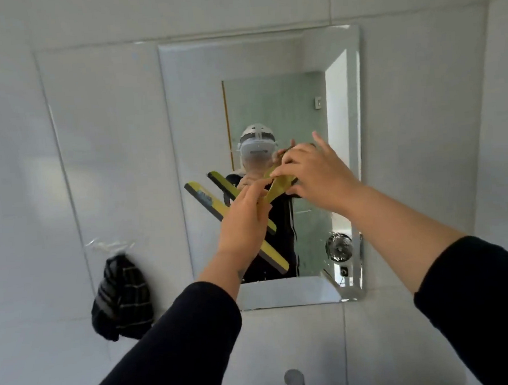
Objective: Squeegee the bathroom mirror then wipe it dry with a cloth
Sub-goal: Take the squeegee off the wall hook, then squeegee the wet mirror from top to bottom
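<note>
The left hand (244,219) hides the middle of the yellow plastic squeegee with a black rubber blade (204,199), and its lower end shows again below the wrist. A dark mark on the blade bar is too blurred to read. The left hand grips the yellow handle; the right hand (314,173) pinches the handle's tip, its other fingers spread. The squeegee lies slanted against the rectangular bevelled wall mirror (271,102). A dark striped cloth (121,298) hangs on the tiled wall to the left. The chrome tap (294,381) is cut off at the bottom edge.
</note>
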A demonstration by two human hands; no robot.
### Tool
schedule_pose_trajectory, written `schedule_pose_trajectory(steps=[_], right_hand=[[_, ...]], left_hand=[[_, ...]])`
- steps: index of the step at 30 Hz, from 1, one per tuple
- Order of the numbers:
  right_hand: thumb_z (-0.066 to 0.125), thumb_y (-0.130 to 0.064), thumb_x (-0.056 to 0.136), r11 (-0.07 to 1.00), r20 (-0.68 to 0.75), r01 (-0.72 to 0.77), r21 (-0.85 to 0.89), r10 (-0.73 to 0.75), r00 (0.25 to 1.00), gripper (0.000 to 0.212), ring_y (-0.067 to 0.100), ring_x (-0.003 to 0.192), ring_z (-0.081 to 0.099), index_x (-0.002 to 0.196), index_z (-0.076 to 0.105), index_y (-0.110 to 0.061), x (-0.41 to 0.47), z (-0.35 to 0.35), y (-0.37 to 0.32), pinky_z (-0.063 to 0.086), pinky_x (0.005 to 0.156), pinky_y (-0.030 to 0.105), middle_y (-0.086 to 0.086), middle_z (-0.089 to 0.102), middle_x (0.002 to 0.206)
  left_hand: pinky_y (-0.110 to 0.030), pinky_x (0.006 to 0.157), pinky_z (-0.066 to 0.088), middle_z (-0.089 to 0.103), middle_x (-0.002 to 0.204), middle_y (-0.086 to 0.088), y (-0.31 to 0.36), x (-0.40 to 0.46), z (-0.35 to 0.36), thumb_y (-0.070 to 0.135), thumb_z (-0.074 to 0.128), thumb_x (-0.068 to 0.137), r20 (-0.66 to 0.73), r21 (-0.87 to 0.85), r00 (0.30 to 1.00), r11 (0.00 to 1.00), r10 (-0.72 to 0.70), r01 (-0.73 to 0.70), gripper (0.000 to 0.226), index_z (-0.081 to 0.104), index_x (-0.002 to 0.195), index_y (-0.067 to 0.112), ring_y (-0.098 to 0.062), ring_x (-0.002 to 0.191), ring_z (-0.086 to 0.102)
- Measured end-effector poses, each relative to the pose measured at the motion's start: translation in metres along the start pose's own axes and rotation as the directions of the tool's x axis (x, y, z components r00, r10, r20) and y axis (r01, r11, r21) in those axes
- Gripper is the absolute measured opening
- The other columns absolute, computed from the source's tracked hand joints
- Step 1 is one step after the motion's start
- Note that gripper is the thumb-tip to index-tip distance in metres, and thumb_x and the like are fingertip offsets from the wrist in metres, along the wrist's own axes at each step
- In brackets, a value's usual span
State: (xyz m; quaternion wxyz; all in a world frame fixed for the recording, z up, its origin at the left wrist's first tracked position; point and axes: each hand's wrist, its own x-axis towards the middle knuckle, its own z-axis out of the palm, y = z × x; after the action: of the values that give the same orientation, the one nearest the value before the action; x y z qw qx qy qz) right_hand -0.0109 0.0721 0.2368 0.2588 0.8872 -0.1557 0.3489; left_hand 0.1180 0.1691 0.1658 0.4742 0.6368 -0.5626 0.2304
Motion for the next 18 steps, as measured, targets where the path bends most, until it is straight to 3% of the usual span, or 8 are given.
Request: schedule_pose_trajectory(steps=[5,8,10,14,18], right_hand=[[0.062,-0.03,0.087,0.999,-0.121,0.011,-0.047,-0.017,0.992,0.039,0.03,0.114,0.047,0.125,0.059,-0.038,0.052,-0.021,-0.003,0.022,0.112,0.048,0.005,0.059,0.117],[0.058,-0.033,0.09,0.997,-0.216,-0.045,-0.063,0.031,0.976,0.037,0.031,0.105,0.046,0.126,0.058,-0.04,0.084,-0.033,-0.002,0.035,0.092,0.042,0.007,0.059,0.113],[0.056,-0.035,0.091,0.994,-0.267,-0.083,-0.067,0.062,0.962,0.037,0.033,0.105,0.046,0.128,0.056,-0.041,0.105,-0.042,-0.001,0.036,0.088,0.041,0.009,0.058,0.113],[0.045,-0.039,0.096,0.98,-0.334,-0.185,-0.073,0.151,0.931,0.038,0.032,0.107,0.046,0.133,0.047,-0.047,0.145,-0.057,0.003,0.031,0.091,0.041,0.011,0.053,0.114],[0.044,-0.033,0.097,0.978,-0.4,-0.211,-0.01,0.189,0.897,0.037,0.031,0.11,0.044,0.131,0.048,-0.049,0.18,-0.063,0.001,0.028,0.089,0.041,0.007,0.051,0.116]], left_hand=[[-0.024,0.075,0.043,0.054,0.126,0.006,-0.008,0.03,-0.052,0.019,0.056,0.094,-0.186,0.11,0.98,0.993,0.064,-0.044,0.034,0.051,0.127,0.023,-0.013,0.101,0.057],[-0.027,0.084,0.045,0.051,0.126,0.003,-0.023,0.045,-0.071,0.021,0.055,0.093,-0.245,0.134,0.965,0.989,0.088,-0.056,0.034,0.05,0.126,0.021,-0.016,0.109,0.054],[-0.03,0.09,0.046,0.049,0.128,0.002,-0.036,0.053,-0.076,0.02,0.056,0.092,-0.281,0.15,0.956,0.988,0.08,-0.038,0.035,0.048,0.127,0.019,-0.017,0.113,0.052],[-0.021,0.089,0.04,0.044,0.13,0.005,-0.059,0.057,-0.073,0.025,0.055,0.093,-0.321,0.152,0.947,0.988,0.028,0.022,0.036,0.045,0.127,0.019,-0.011,0.114,0.047],[-0.032,0.1,0.044,0.036,0.141,0.005,-0.081,0.058,-0.058,0.035,0.053,0.092,-0.297,0.204,0.953,0.971,-0.064,0.129,0.046,0.039,0.134,0.023,-0.015,0.126,0.042]])
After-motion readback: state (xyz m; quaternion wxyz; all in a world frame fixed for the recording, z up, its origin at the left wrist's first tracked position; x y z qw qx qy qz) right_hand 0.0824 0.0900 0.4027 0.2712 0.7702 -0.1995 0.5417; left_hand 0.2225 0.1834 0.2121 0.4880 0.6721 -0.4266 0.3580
